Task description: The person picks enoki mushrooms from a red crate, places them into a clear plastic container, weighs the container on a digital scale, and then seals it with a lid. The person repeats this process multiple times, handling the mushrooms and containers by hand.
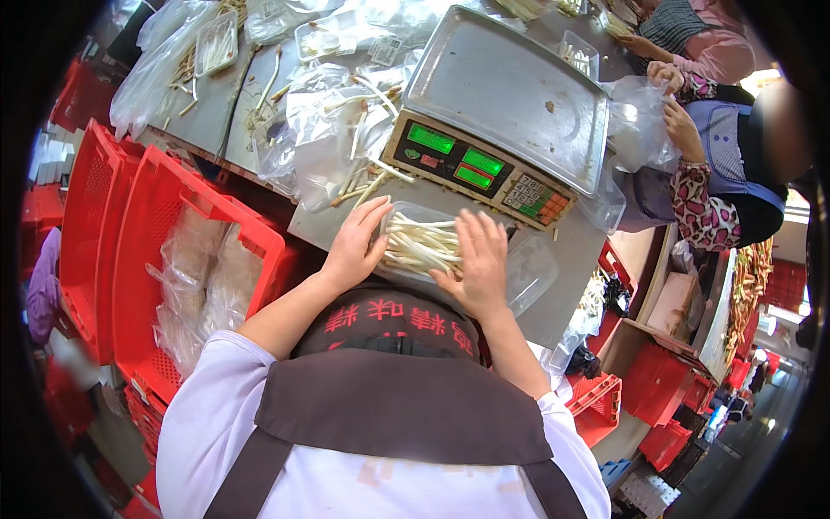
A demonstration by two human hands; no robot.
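Observation:
A transparent plastic tray (406, 275) lies at the near edge of the metal table, filled with pale white vegetable stalks (421, 241) laid mostly crosswise. My left hand (356, 240) holds the tray's left side, thumb toward the near rim and fingers along the far corner. Over the right end of the stalks, my right hand (476, 261) has its fingers apart and slightly blurred; its thumb points inward near the front rim. Just beyond the tray stands a weighing scale (510, 95) with lit green displays and a bare metal pan. A transparent lid-like plastic piece (529, 272) sits right of my right hand.
Loose stalks and plastic bags (320, 130) cover the table left of the scale. Red crates (156, 259) stand at my left, one holding bagged goods (207, 277). At the right, a co-worker's hands (679, 108) handle a transparent bag (638, 121). Another red crate (598, 406) is lower right.

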